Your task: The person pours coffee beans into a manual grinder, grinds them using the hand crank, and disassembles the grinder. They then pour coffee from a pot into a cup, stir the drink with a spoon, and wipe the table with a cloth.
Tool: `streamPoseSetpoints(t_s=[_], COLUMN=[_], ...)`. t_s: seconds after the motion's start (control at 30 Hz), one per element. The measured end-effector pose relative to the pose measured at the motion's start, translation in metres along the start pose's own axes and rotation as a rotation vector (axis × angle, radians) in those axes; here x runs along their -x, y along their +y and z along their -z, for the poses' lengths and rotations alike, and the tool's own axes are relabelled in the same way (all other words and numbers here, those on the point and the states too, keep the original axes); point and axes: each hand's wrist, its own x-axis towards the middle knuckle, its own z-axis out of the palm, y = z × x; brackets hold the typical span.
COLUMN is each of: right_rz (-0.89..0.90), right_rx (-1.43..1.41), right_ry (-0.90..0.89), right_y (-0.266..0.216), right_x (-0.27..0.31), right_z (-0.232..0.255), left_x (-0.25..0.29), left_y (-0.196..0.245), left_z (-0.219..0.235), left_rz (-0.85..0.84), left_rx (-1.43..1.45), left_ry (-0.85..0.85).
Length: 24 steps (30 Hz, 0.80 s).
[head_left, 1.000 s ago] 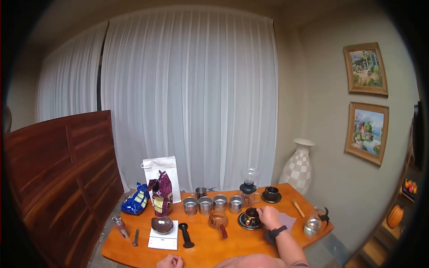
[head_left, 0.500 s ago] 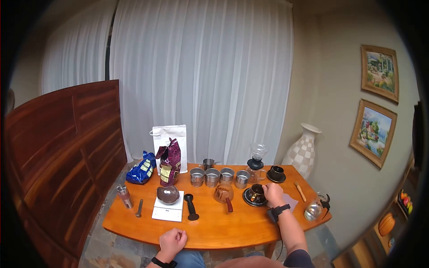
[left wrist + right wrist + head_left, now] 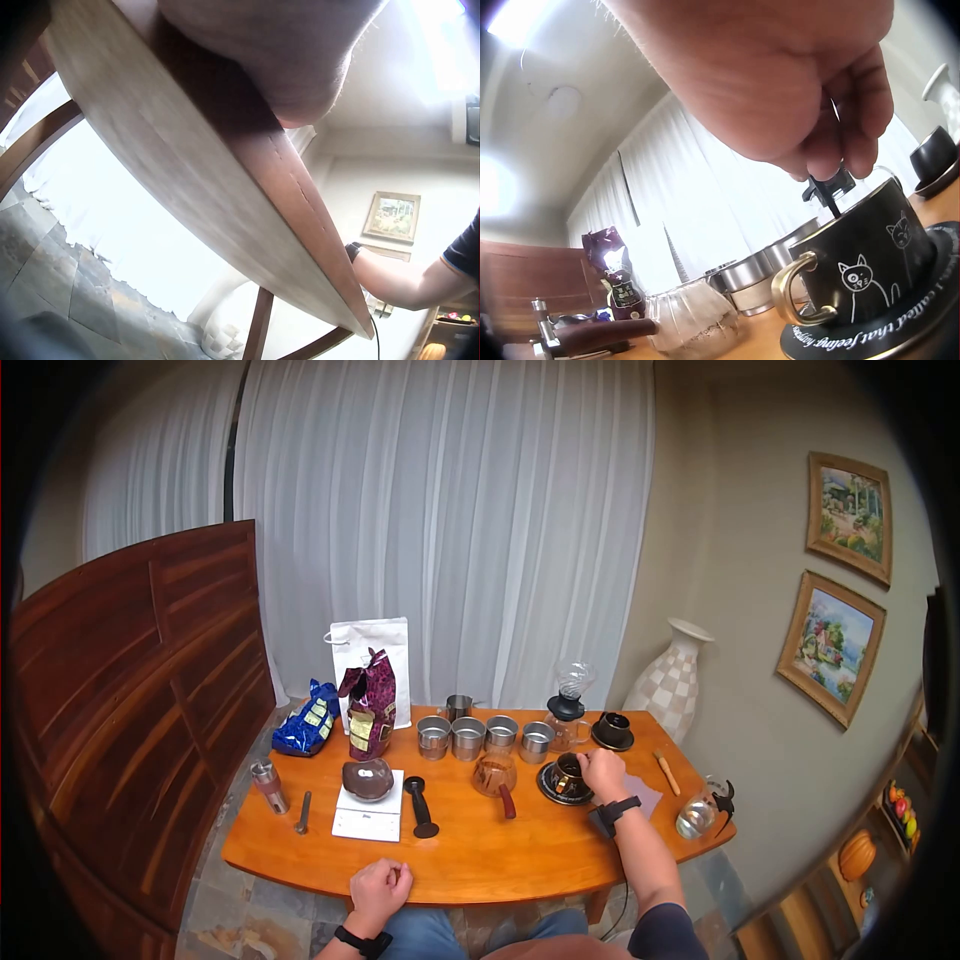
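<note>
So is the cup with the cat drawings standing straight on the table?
No, the black cup stands on a black saucer with white lettering.

Glossy black cup below the fingers, with shiny gold-toned metal handle; surface smooth, varnished wood.

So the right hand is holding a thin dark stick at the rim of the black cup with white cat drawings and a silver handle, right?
Not quite: the handle is gold, as the right wrist view shows. The right hand does hold the thin dark stick at the black cup's rim.
</note>
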Motion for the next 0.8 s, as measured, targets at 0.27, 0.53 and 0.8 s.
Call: streamPoseSetpoints(t_s=[0.27,0.53,0.8], right_rz=[0.011,0.017,0.001], right_rx=[-0.012,-0.071,0.020], right_ry=[-0.022,-0.059,-0.046], right_y=[0.000,-0.012,0.005], right_x=[0.014,0.009,0.005], right_z=[0.014,0.009,0.006], left_x=[-0.003,-0.004,-0.005], left_y=[0.003,0.005,0.006], left_z=[-0.001,0.001,0.002], left_rz=[-0.002,-0.006,0.012], left_rx=[0.031,0.022,0.046], left_ry=[0.009,0.005,-0.010])
